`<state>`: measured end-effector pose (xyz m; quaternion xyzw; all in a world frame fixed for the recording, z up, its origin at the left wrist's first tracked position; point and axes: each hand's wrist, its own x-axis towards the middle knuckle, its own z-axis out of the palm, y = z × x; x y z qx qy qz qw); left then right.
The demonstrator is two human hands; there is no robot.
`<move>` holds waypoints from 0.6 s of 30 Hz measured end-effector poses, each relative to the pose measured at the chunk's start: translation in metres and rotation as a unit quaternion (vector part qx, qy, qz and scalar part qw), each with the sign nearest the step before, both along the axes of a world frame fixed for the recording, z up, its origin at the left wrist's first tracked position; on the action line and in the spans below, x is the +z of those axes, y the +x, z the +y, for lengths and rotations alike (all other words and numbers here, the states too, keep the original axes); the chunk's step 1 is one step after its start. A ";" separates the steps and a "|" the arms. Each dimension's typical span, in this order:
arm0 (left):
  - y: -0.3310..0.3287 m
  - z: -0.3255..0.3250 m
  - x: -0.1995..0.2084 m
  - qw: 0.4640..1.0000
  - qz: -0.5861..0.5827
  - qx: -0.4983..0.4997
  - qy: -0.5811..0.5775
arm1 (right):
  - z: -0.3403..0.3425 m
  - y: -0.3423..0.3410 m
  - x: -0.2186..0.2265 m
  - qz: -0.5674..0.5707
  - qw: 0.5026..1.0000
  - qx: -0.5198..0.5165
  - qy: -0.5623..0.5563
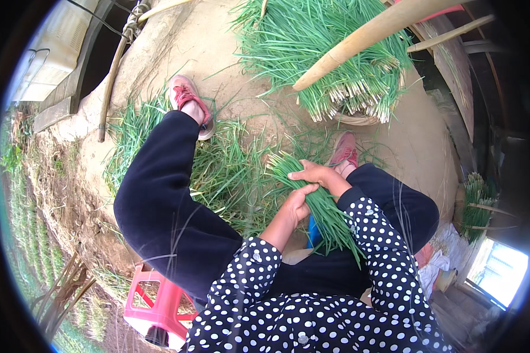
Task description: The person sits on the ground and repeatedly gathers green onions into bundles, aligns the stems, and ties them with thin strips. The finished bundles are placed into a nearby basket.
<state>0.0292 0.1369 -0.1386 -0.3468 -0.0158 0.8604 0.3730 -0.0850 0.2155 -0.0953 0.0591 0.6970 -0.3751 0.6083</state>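
Note:
Between my knees I hold a bundle of green chives point(330, 220), its pale stem ends pointing up and to the left and its leaf tips hanging toward my lap. My right hand point(313, 172) is closed over the bundle near the stem ends, thumb across the top. Just below it, my left hand point(297, 205) grips the same bundle from the left side, its thumb near the right hand. Fingers on the underside are hidden. Loose chive leaves point(227, 170) lie scattered on the ground between and beyond my feet.
Ahead on the right, a large heap of chives point(335, 47) rests on a round basket point(356, 119), with a wooden pole point(359, 44) slanting over it. A pink plastic stool point(162, 303) stands at lower left. More chives point(477, 200) lean at far right. Crop rows lie far left.

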 end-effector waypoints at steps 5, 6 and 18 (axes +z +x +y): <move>0.006 0.013 0.057 0.963 0.179 0.006 -0.199 | 0.008 0.024 0.074 0.194 0.980 -0.036 -0.028; 0.008 0.015 0.069 0.942 0.219 -0.008 -0.254 | 0.005 0.030 0.083 0.241 0.970 -0.021 -0.005; 0.039 -0.013 0.162 0.743 0.549 -0.188 -0.333 | 0.053 0.054 0.234 0.377 0.758 -0.406 -0.343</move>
